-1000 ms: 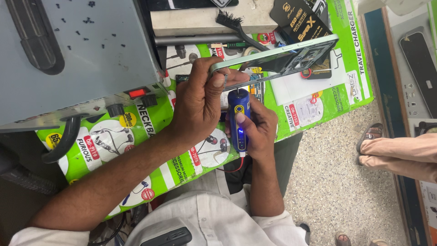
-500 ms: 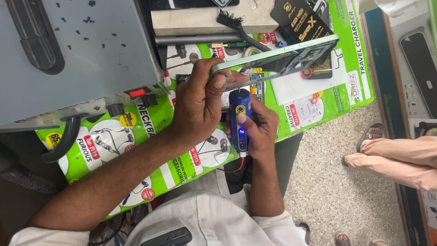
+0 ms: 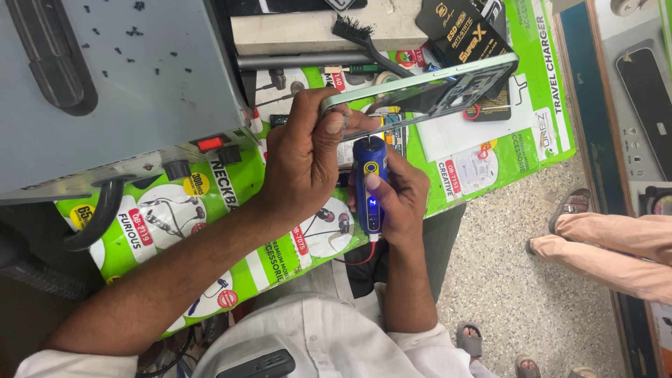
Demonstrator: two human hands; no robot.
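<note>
Beside the steady right hand (image 3: pixel 399 203), another person's leg (image 3: pixel 609 252) has shifted left.

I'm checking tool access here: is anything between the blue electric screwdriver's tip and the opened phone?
Nothing visible. The right hand points the blue screwdriver up at the opened phone, which the left hand holds tilted. The tip itself is hidden behind the left fingers.

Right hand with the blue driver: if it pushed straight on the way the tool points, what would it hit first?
The right hand aims the blue driver at the phone frame held by the left hand; the frame comes first, though depth is unclear.
</note>
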